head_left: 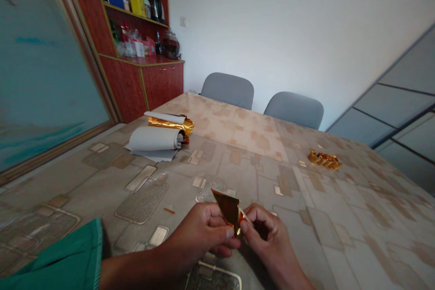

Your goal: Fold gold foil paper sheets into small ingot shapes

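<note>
Foil: a triangular gold foil piece (228,208) stands up between the two hands, its narrow end pointing down into the pinch and a pale edge showing at its right side.

Grip: hands close together and clamped on the foil piece; the left thumb (230,232) presses its lower end from the left hand (200,231), while the right hand (272,240) pinches its right edge with curled fingers. The exact finger contact is partly hidden.

Handling: foil this thin probably creases wherever pressed, so light, even pressure from the finger pads looks safest, with the hands steady against each other.

Below the grip: a patterned table cover (306,235) in grey and beige, with a small orange scrap (169,210) lying left of the hands.

Behind the left hand: a green sleeve (50,253).

Ahead left: a white paper roll (152,139) on a grey sheet (159,156), beside a gold foil roll (168,123).

Ahead right: crumpled gold scraps (324,159).

Far: two grey chairs (227,90) (294,109), a red-brown wooden cabinet (159,84) holding a kettle (156,7), and a white wall (258,18).
</note>
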Tool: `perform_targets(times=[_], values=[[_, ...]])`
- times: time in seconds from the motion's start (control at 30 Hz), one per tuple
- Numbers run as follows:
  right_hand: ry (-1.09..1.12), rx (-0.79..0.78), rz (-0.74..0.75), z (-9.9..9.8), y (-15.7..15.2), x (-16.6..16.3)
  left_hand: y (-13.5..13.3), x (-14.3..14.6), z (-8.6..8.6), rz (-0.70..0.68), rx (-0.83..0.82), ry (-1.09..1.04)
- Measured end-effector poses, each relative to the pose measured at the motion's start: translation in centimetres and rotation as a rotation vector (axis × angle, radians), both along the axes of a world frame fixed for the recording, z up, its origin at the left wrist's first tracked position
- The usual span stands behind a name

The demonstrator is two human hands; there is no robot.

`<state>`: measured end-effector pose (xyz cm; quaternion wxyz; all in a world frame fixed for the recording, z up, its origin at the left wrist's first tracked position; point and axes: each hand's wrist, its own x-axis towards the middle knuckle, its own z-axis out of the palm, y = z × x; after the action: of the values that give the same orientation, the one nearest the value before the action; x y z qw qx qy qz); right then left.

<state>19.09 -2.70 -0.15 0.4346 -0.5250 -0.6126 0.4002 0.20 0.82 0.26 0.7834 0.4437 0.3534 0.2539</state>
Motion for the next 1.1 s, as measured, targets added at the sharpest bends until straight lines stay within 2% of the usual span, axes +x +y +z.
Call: perform_targets(times=[0.1, 0.27, 0.43, 0.53, 0.6, 0.77, 0.93, 1.1], values=[[0.049, -0.058, -0.040, -0.1, -0.1, -0.3, -0.2, 0.0, -0.2, 0.000, 0.061, -0.025], [0.121, -0.090, -0.091, -0.1, -0.3, -0.9, -0.4, 0.1, -0.2, 0.045, 0.053, -0.005], [-0.085, 0.103, -0.113, 0.6, -0.4, -1.3, -0.5, 0.1, 0.1, -0.021, 0.125, -0.026], [-0.263, 0.255, -0.074, 1.3, -0.5, -1.3, -0.6, 0.2, 0.5, -0.056, 0.120, -0.025], [-0.324, 0.299, -0.032, 1.6, -0.7, -1.2, -0.6, 0.2, 0.6, -0.066, 0.112, -0.012], [-0.308, 0.215, 0.033, 1.8, -0.9, -1.0, -0.4, 0.2, 0.6, -0.091, 0.088, -0.019], [-0.161, 0.147, -0.016, 1.7, -0.8, -0.9, -0.4, 0.1, 0.5, -0.041, 0.025, 0.021], [-0.137, 0.153, 0.023, 1.8, -0.6, -0.8, -0.5, 0.0, -0.1, -0.045, 0.009, 0.019]])
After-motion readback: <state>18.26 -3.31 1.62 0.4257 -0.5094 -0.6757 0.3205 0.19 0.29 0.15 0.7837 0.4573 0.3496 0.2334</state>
